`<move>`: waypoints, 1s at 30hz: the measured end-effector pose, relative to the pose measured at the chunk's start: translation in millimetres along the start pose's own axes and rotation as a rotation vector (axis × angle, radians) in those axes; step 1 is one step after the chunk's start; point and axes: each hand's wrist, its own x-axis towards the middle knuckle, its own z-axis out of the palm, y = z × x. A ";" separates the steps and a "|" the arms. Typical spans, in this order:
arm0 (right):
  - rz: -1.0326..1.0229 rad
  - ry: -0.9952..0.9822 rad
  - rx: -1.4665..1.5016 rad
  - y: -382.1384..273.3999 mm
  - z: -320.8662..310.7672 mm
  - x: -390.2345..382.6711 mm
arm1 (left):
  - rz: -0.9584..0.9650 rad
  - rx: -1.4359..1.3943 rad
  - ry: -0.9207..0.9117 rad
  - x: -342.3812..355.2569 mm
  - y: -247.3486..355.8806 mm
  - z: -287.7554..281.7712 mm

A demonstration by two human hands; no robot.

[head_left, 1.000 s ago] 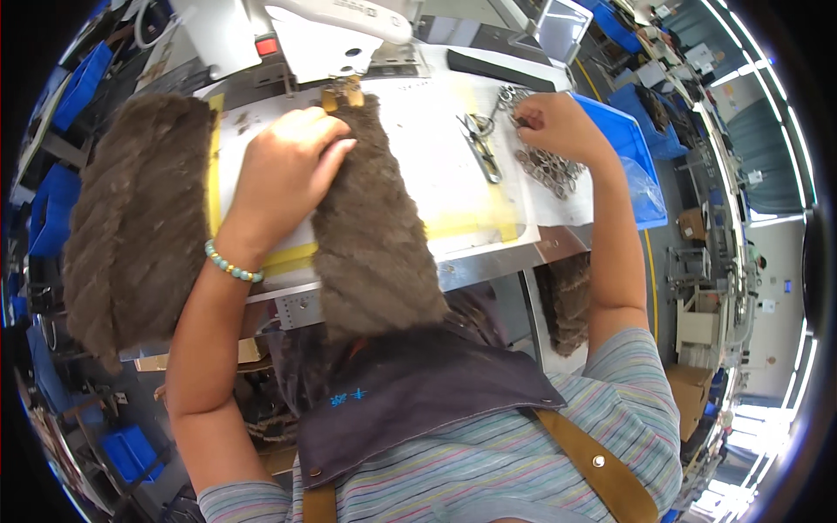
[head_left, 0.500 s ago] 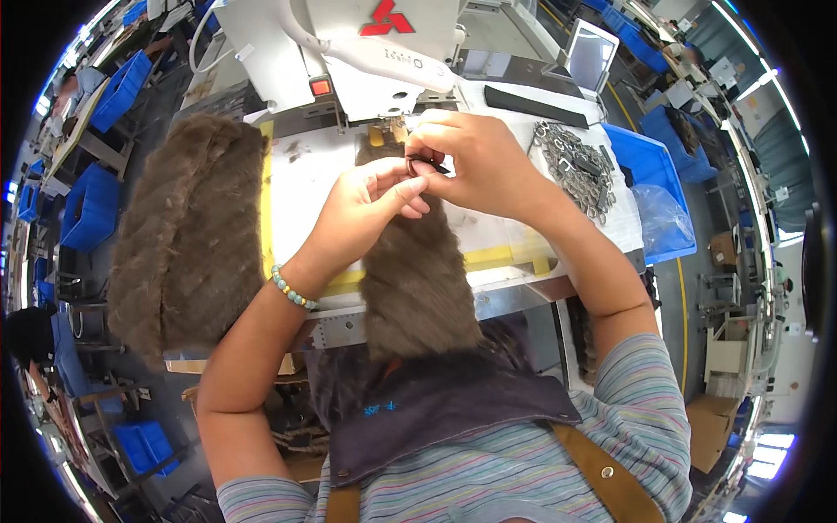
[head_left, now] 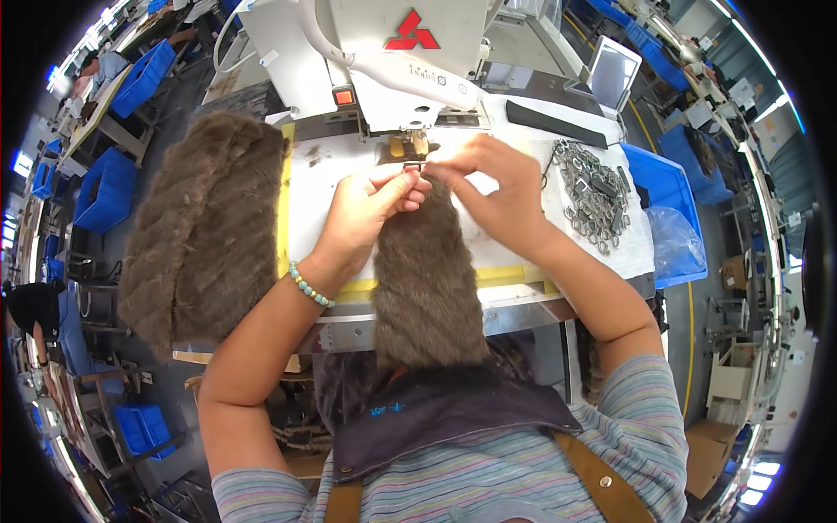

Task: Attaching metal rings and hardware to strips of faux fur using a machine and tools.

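Both bare hands meet over the fur strip, just short of the needle

In my head view, both hands come together at the near side of the brass-coloured presser foot [head_left: 406,146] of a white sewing machine [head_left: 370,22]. I have the left hand [head_left: 362,211] with thumb and fingertips pinched together on a small dark piece [head_left: 412,166], partly reddish in the middle, too tiny for me to make out its material. The right hand [head_left: 507,179] sits just right of it, thumb and forefinger curved toward each other with their tips beside that piece; I cannot tell whether they grip it too.

Under the hands I see a long brown fur strip [head_left: 429,292], running from close to the presser foot to the near edge of the white-covered work table [head_left: 340,166] and down over it toward the dark apron [head_left: 453,411]. To the left, a broad brown fur piece [head_left: 205,235] drapes over the table's side, next to a band of yellow tape [head_left: 284,209].

To the right of the right hand I have a heap of silvery metal rings and clasps [head_left: 595,196], with a flat black strip [head_left: 555,123] on its far side. Farther right stands a blue plastic bin [head_left: 667,170] with a clear plastic bag [head_left: 676,240] at its near end.
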 end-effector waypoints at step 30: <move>-0.430 -0.101 -0.473 43.4 13.2 1.1 | 0.735 1.305 -0.033 3.1 -2.2 -4.4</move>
